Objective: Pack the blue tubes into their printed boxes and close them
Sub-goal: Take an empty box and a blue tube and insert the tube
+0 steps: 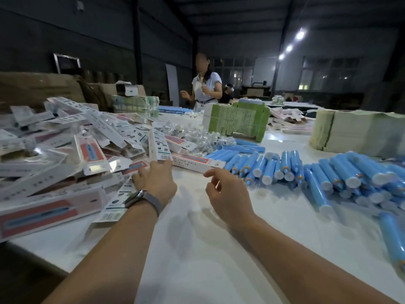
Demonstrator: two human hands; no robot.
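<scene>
Clearly, both hands are stretched out over the white worktop [197,249] and nothing is gripped by either. The left hand [155,181] is held flat with its fingers straight, the fingertips touching the lower end of an upright printed box [158,145] at the edge of the box heap. A watch [140,197] is worn on that wrist. The right hand [225,189] is held just above the worktop, its fingers loosely curled and empty. Beyond and to the left of the left hand, printed boxes [65,154] are piled in a loose heap, some with a tube visible through a window. To the right of the right hand, blue tubes [328,174] with white caps are lain in rows and piles on the worktop. Between and beyond the hands, one pink-printed box [197,163] is lain flat. Further off, stacks of green flat cartons [238,121] and small clear bags [203,139] are seen, and a standing person [205,88] is at the far end.
</scene>
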